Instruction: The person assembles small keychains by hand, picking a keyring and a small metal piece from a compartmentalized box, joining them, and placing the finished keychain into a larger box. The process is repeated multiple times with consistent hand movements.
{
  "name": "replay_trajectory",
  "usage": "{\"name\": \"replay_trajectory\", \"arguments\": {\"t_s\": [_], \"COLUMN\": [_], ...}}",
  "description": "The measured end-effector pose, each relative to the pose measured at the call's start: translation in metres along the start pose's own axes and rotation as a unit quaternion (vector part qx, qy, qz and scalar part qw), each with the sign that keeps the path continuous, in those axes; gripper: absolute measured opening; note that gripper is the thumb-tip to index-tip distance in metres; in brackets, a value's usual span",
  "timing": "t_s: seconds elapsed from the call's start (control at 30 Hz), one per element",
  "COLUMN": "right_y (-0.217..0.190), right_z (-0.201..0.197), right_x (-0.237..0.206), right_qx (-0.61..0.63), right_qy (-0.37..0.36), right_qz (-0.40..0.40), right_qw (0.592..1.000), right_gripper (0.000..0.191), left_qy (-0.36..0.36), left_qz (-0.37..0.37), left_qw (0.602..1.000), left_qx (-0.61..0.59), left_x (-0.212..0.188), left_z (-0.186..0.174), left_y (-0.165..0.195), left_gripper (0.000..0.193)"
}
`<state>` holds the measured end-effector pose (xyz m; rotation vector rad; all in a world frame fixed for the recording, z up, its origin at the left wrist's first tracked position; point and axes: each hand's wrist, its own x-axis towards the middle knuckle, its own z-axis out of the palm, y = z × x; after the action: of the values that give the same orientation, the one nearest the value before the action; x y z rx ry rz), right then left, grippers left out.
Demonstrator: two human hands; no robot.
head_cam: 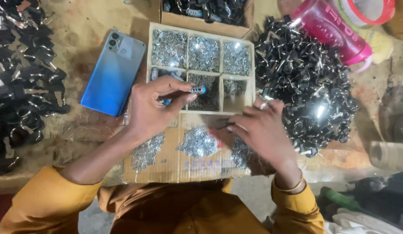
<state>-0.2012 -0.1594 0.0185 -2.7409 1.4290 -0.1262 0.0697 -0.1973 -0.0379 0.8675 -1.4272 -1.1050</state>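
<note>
Fingers [177,89] of your left hand [151,108] pinch a small blue-tipped tool [197,90] at frame centre, over the divided tray [200,65] of tiny metal parts. Right of it, your right hand [262,130] has fingertips closed on a thin pin [223,127] above the cardboard sheet [184,167] on the surface, a black clip pile [305,82] beyond.

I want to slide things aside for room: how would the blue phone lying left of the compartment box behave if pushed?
The blue phone looks rigid and flat, so it would probably slide as one piece rather than roll or tip. Its glossy back suggests it could be slippery to lift. It is likely fragile if dropped.
</note>
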Motion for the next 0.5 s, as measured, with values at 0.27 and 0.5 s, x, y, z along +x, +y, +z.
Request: {"name": "replay_trajectory", "arguments": {"t_s": [0.27,0.5], "right_y": [-0.038,-0.082], "right_z": [0.035,0.072], "right_x": [-0.074,-0.114], "right_qx": [0.084,0.135], "right_qy": [0.084,0.154], "right_qz": [0.072,0.023], "right_qw": [0.99,0.979], "right_gripper": [0.018,0.034], "left_qy": [0.01,0.055], "left_qz": [0.056,0.031], "left_qw": [0.991,0.99], "left_qx": [0.123,0.123], "left_x": [-0.056,-0.154], "left_z": [0.009,0.022], "left_y": [0.033,0.037], "left_gripper": [0.02,0.015]}}
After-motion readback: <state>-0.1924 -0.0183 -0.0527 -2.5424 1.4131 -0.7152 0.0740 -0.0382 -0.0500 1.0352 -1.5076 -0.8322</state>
